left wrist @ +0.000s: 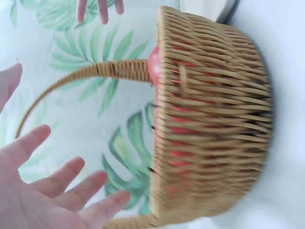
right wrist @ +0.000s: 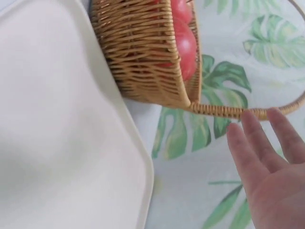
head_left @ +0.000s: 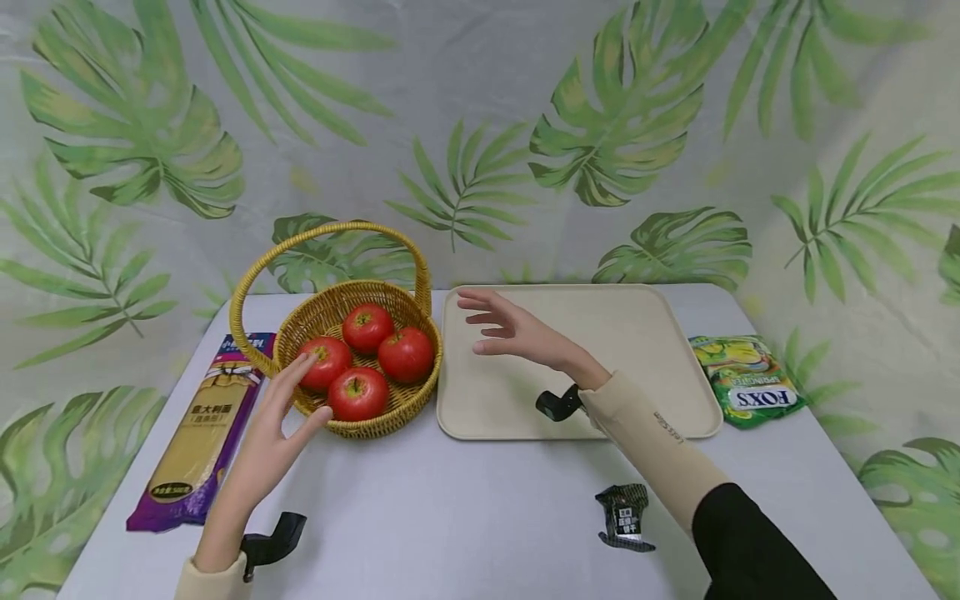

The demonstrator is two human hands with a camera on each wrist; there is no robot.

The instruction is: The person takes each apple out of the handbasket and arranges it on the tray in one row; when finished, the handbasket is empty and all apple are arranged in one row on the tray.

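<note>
Filling the background, a leaf-printed cloth (head_left: 480, 100) hung behind the white counter (head_left: 450, 517), which carried everything else. The cream tray (head_left: 637, 358) lay flat towards the back, and the wicker basket (head_left: 378, 427) stood upright just beside its left edge, probably so that both were within easy reach. A long pasta packet (head_left: 206, 425) lay slanted left of the basket and a green FOX'S bag (head_left: 746, 379) right of the tray, perhaps put outward to keep the middle accessible. The left hand (head_left: 262, 450) was at the basket's near left side and the right hand (head_left: 525, 333) hung above the tray's left part; each grip was released, the fingers loosely spread around nothing, apparently held wide to suit the basket's breadth. Four red fruits (head_left: 358, 393) sat in the basket, whose wall presumably stopped them rolling. Smallest was a black packet (head_left: 625, 515), in front of the tray. The counter's near edge was cut off, the right hand hid some of the tray, and both wrist views lost part of the handle. Whether the left fingertips touched the rim could not be told; the black packet's print was too small to read.
</note>
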